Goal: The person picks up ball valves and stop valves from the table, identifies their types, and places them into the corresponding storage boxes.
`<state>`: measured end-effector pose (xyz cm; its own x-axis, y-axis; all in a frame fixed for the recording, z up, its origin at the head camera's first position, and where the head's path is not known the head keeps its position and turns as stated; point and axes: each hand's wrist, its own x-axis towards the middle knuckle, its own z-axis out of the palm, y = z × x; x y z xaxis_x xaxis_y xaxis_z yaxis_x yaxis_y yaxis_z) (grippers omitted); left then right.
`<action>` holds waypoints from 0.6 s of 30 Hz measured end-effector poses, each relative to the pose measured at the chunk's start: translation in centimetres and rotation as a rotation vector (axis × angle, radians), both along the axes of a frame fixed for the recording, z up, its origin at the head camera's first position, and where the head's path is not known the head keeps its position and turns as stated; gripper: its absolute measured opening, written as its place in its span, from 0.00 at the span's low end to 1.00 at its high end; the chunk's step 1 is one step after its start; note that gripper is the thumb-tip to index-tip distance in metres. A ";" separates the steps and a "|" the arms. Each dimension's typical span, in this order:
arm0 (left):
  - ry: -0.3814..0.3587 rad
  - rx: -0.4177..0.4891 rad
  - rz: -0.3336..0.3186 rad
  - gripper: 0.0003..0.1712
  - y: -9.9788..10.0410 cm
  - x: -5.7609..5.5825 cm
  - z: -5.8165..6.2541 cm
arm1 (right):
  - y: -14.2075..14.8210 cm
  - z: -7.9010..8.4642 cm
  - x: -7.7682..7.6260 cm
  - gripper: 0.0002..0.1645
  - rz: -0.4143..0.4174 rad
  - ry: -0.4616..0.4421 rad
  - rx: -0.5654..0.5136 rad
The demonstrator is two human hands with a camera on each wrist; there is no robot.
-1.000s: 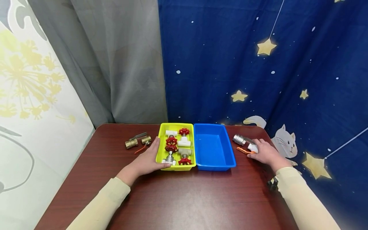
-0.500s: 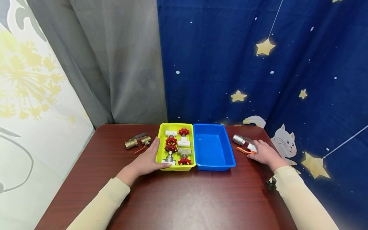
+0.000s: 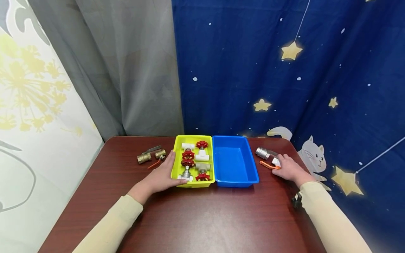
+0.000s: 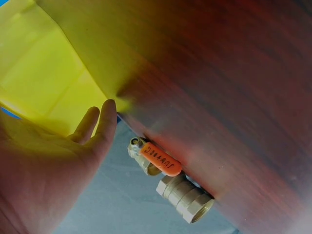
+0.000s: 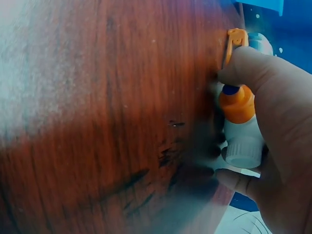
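My left hand (image 3: pixel 161 175) lies along the left side of the yellow tray (image 3: pixel 209 184), its fingers fairly straight against the wall and the thumb at the front corner. Inside the tray lie several valves with red handwheels, among them a metal one (image 3: pixel 186 174) near the thumb. On the right, my right hand (image 3: pixel 291 168) holds a white plastic ball valve (image 5: pixel 243 151) with an orange lever (image 3: pixel 269 165), thumb and fingers around its body. Part of that valve is hidden by the hand. A silver metal valve (image 3: pixel 262 153) lies just behind it.
An empty blue tray (image 3: pixel 235 184) stands right beside the yellow one. Left of the trays lie two brass ball valves, one with a grey lever (image 3: pixel 144 158) and one with an orange-red lever (image 3: pixel 160 154). Curtains hang behind the table (image 3: pixel 202 218).
The view has shifted very slightly. My right hand has barely moved at the white valve; my left hand stays on the yellow tray.
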<state>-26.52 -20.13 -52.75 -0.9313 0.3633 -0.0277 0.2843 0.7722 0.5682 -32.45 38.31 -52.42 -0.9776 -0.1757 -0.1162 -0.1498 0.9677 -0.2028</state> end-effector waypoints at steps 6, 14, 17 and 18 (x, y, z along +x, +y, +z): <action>0.008 0.004 -0.004 0.83 -0.1 -0.1 -0.1 | -0.2 -0.3 0.0 0.51 -0.010 0.010 -0.022; 0.005 0.001 -0.002 0.83 -0.1 -0.1 -0.2 | -0.3 -0.2 0.4 0.47 -0.006 0.060 -0.062; 0.005 0.002 0.000 0.83 -0.1 0.0 -0.2 | -0.2 -0.3 0.2 0.48 -0.028 0.052 -0.075; 0.006 0.003 0.000 0.83 0.0 0.0 -0.2 | -0.1 -0.3 0.2 0.48 -0.034 0.046 -0.080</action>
